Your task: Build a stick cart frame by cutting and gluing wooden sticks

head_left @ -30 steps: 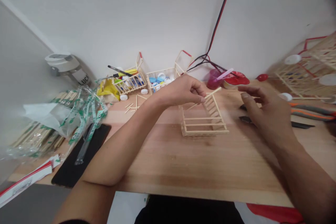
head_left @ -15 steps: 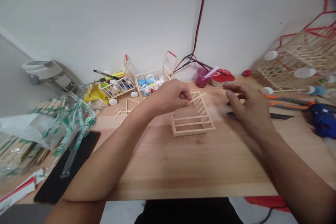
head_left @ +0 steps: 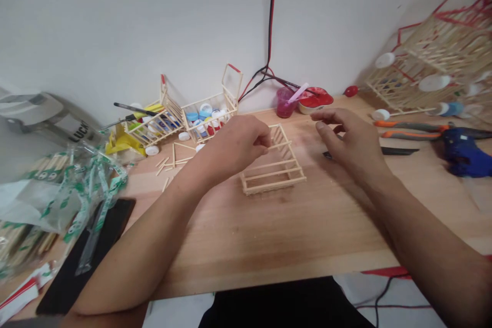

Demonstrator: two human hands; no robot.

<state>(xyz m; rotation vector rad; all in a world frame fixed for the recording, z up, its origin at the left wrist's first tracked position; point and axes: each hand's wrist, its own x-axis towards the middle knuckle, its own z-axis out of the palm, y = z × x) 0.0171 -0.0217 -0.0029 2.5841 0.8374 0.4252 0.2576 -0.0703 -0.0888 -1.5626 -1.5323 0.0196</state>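
My left hand (head_left: pixel 246 144) is closed in a pinch on a thin wooden stick (head_left: pixel 283 144), its near end hidden by my fingers. The stick lies over or just above a small open frame of wooden sticks (head_left: pixel 274 182); whether they touch I cannot tell. That frame has crossbars at the front and slanting side bars, and my left hand covers its back left part. To the right of the frame, my right hand (head_left: pixel 346 136) hovers with its thumb and fingers apart and nothing between them. A black flat tool (head_left: pixel 400 151) lies partly behind it.
Two stick baskets with bottle caps (head_left: pixel 205 110) stand by the wall. Loose sticks (head_left: pixel 165 165) lie left. A pink cup (head_left: pixel 285 103) and red paint dish (head_left: pixel 315 98) stand behind. Orange-handled pliers (head_left: pixel 413 130) and a blue glue gun (head_left: pixel 467 151) lie right, a black phone-like slab (head_left: pixel 82 261) left.
The camera view has shifted, so most things sit further left. The stick in my left hand has come down from a steeper slant to lie nearly level across the frame. My right hand remains open.
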